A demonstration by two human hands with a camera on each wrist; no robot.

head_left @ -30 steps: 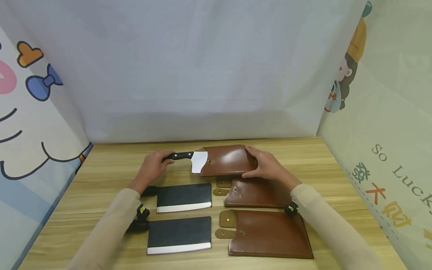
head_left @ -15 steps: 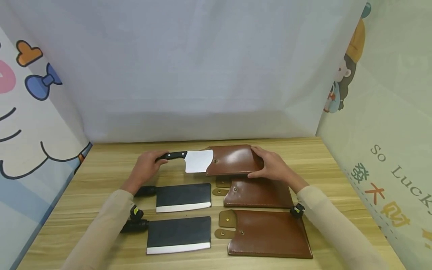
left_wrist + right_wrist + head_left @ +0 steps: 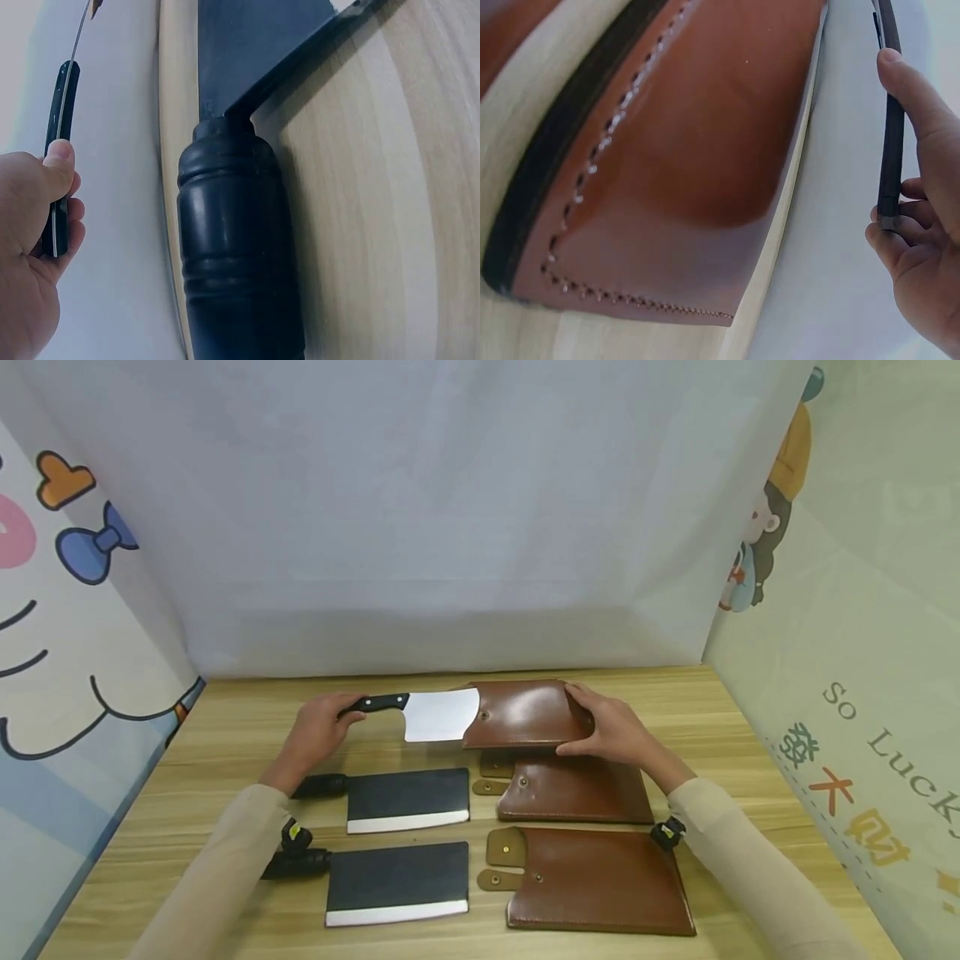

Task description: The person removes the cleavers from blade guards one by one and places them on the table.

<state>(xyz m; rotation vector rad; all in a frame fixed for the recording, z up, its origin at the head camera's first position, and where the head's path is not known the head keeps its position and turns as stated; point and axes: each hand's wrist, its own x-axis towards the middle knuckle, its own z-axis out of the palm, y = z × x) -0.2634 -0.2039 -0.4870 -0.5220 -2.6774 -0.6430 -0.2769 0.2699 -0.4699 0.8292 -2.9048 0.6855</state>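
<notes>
A cleaver (image 3: 441, 717) with a black riveted handle has part of its bright blade inside a brown leather sheath (image 3: 536, 714). My left hand (image 3: 318, 727) grips the handle; the left wrist view shows thumb and fingers wrapped around that handle (image 3: 56, 172). The sheath's right end is held by my right hand (image 3: 611, 727), thumb on the near edge and fingers on the far edge. In the right wrist view this sheath (image 3: 892, 157) appears edge-on between thumb and fingers. Both cleaver and sheath are raised over the back of the table.
Two dark-bladed cleavers, an upper one (image 3: 408, 797) and a lower one (image 3: 397, 881), lie on the wooden table (image 3: 225, 718) with handles leftward. To their right lie two more brown sheaths, one farther back (image 3: 573, 789) and one nearer (image 3: 600, 881), with unfastened tan straps (image 3: 501, 879).
More of the blade shows outside the sheath. My left hand has moved left with the cleaver, and my right hand has moved right with the sheath. The things on the table stay put.
</notes>
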